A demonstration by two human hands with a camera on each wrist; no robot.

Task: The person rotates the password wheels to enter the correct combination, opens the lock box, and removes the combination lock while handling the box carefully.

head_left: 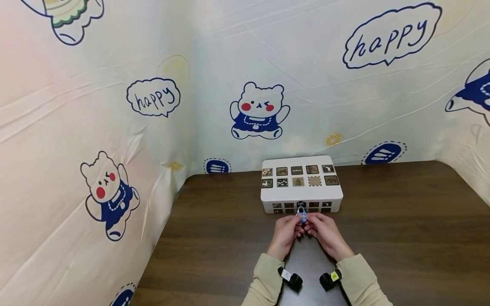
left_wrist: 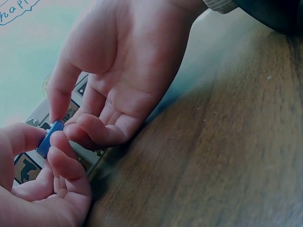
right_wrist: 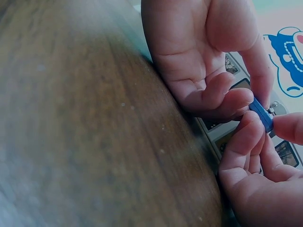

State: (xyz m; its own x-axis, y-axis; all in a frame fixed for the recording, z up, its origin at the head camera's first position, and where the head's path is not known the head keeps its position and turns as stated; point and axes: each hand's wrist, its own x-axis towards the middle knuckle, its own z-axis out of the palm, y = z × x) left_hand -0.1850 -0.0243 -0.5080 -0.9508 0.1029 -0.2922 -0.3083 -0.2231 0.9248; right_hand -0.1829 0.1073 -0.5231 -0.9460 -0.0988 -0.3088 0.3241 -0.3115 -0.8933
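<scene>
- Fingers of left hand point(head_left: 284, 236) and right hand point(head_left: 325, 236) pinch small blue padlock-shaped piece point(head_left: 303, 218).
- It partly hides the front of a white rectangular picture-printed box point(head_left: 300, 194).
- Dark wooden worktop point(head_left: 402, 238) beneath; pale bear-printed cloth point(head_left: 206, 119) behind.

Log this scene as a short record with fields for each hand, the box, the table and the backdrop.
Left hand: pinches a small blue lock
Right hand: pinches the same lock
Box: white, covered with square pictures, just beyond the hands
Table: brown, wood-grained
Backdrop: pale cloth printed with bears and "happy"
Lock hooked to box: cannot tell
</scene>
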